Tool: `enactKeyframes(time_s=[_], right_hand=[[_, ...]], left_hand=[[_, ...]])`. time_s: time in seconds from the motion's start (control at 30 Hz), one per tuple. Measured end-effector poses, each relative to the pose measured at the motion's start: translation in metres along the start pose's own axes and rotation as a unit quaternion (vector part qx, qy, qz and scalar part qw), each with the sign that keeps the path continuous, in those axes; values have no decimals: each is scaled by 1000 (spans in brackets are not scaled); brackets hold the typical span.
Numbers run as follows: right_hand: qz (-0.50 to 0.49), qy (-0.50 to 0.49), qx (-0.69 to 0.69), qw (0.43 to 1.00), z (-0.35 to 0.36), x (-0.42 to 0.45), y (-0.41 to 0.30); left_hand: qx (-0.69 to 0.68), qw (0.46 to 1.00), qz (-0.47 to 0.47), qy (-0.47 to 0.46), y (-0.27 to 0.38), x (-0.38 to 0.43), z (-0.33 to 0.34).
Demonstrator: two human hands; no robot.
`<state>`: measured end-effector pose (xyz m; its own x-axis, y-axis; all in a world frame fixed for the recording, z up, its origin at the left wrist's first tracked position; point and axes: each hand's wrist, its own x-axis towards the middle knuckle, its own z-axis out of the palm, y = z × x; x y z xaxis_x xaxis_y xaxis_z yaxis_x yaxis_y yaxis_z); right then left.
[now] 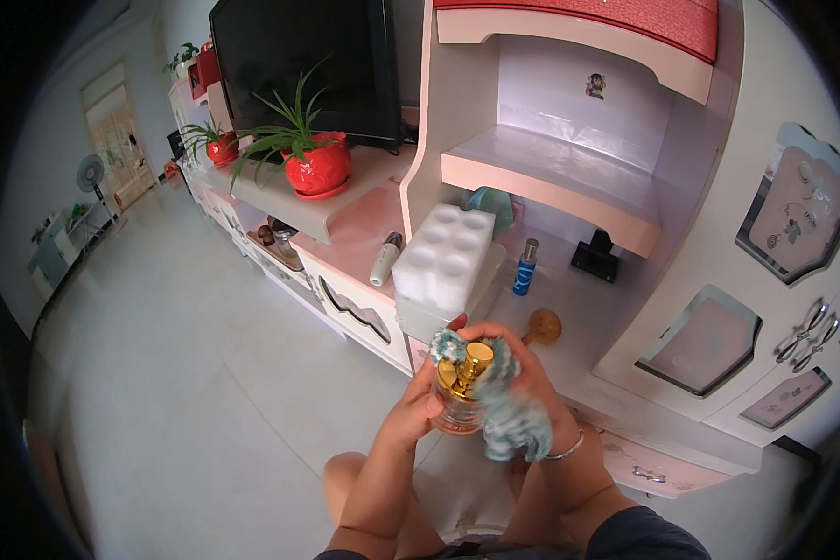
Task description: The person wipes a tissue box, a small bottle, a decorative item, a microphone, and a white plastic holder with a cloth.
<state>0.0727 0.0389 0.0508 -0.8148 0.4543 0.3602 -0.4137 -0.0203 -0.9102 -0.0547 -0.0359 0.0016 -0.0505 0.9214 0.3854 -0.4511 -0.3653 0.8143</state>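
Between my two hands is a clear glass bottle (455, 414) with a shiny gold pump or spray top (477, 358). My left hand (420, 399) grips its left side, thumb across the glass. Around the bottle's far and right side my right hand (521, 360) presses a teal-and-white knitted cloth (514, 423), which hangs down below the fingers and is partly blurred. A silver bangle (567, 448) circles my right wrist. Just beyond my hands stands a white foam block with round hollows (444, 255), resting on a translucent box (490, 280).
On the desk stand a blue bottle (525, 267), a round wooden-coloured brush (544, 327) and a black stand (595, 259). Left of the foam lies a pale hair clipper (386, 259). Red potted plants (318, 168) stand before a television (308, 63). A white wardrobe (672, 329) borders the right.
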Motion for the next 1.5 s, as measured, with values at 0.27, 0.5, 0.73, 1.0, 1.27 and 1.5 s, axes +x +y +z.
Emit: enactKeyframes(time_s=[0.27, 0.5, 0.73, 1.0, 1.27, 1.5], right_hand=[[-131, 106, -172, 971, 2, -4, 4], [-86, 152, -26, 984, -2, -4, 10], [-20, 124, -39, 991, -4, -4, 4], [-43, 209, 133, 968, -9, -8, 19], [-5, 167, 51, 985, -7, -8, 57], [45, 212, 76, 973, -19, -5, 42]], left_hand=[[126, 989, 26, 78, 8, 2, 18], [80, 987, 110, 86, -4, 0, 30], [266, 941, 88, 191, -15, -4, 31], [171, 976, 84, 102, -6, -3, 46], [567, 742, 284, 219, -17, 0, 25], [550, 786, 242, 149, -15, -6, 22]])
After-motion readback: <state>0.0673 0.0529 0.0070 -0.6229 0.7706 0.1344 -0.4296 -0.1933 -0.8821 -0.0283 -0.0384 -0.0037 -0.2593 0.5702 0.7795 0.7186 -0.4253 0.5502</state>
